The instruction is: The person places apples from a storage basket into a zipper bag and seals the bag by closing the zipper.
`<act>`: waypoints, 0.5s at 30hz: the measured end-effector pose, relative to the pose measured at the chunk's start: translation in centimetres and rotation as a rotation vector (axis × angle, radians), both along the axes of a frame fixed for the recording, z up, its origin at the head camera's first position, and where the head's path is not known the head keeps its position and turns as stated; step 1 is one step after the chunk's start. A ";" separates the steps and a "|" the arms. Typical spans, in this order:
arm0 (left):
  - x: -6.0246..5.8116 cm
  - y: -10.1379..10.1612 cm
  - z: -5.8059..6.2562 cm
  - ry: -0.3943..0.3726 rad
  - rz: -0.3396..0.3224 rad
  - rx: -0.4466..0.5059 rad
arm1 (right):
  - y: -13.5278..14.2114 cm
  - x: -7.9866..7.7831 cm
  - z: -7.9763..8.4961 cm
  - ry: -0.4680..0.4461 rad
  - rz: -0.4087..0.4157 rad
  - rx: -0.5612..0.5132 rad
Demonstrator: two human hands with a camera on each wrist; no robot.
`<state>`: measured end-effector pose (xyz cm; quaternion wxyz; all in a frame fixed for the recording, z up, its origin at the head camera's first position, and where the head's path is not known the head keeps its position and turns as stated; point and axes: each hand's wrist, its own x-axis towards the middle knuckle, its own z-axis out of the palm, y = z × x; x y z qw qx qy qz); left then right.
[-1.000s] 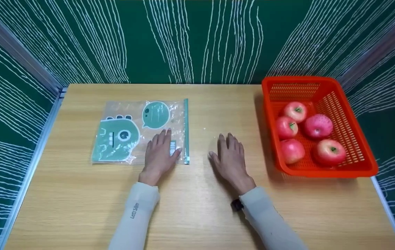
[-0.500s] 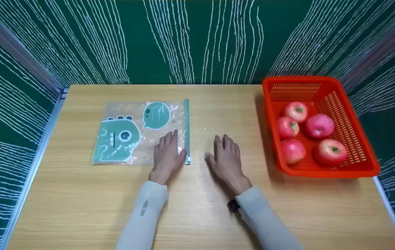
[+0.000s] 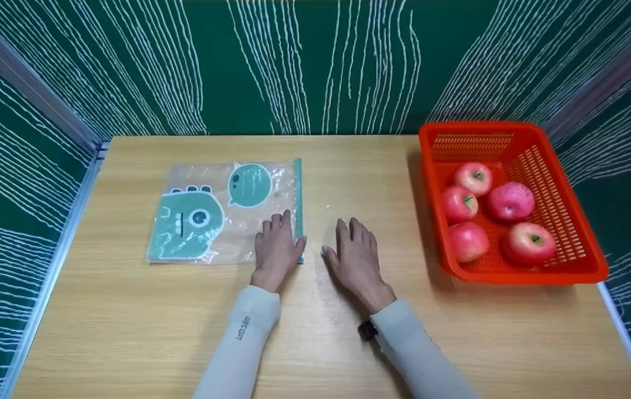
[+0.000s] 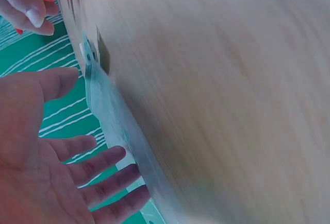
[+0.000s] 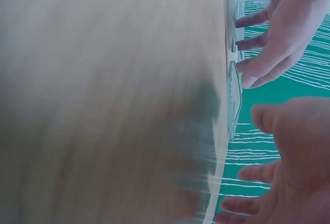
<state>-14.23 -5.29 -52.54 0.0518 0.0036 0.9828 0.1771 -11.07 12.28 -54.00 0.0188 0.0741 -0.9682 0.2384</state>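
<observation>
A clear zip bag (image 3: 227, 221) with a green cartoon print lies flat on the table, its green slider strip (image 3: 298, 188) along the right edge. Over the bag's lower right corner is my left hand (image 3: 276, 249), fingers spread and holding nothing. In the left wrist view the fingers (image 4: 98, 167) stretch toward the bag (image 4: 116, 105); whether they touch it I cannot tell. My right hand (image 3: 357, 263), fingers extended, hovers over or rests on bare wood between bag and basket. The right wrist view shows its palm (image 5: 299, 152) holding nothing.
At the right stands a red plastic basket (image 3: 576, 221) with several apples (image 3: 529, 243) inside. Green walls (image 3: 315, 66) with white streaks enclose the wooden table (image 3: 154, 327) at the back and both sides.
My left hand has slid right across the bag toward its slider edge. The right hand has shifted slightly left, so the hands are closer together. Bag and basket look unmoved.
</observation>
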 end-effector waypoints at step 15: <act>-0.1 0.9 -0.1 0.056 0.031 -0.031 | -0.7 0.2 -0.1 0.023 0.022 -0.019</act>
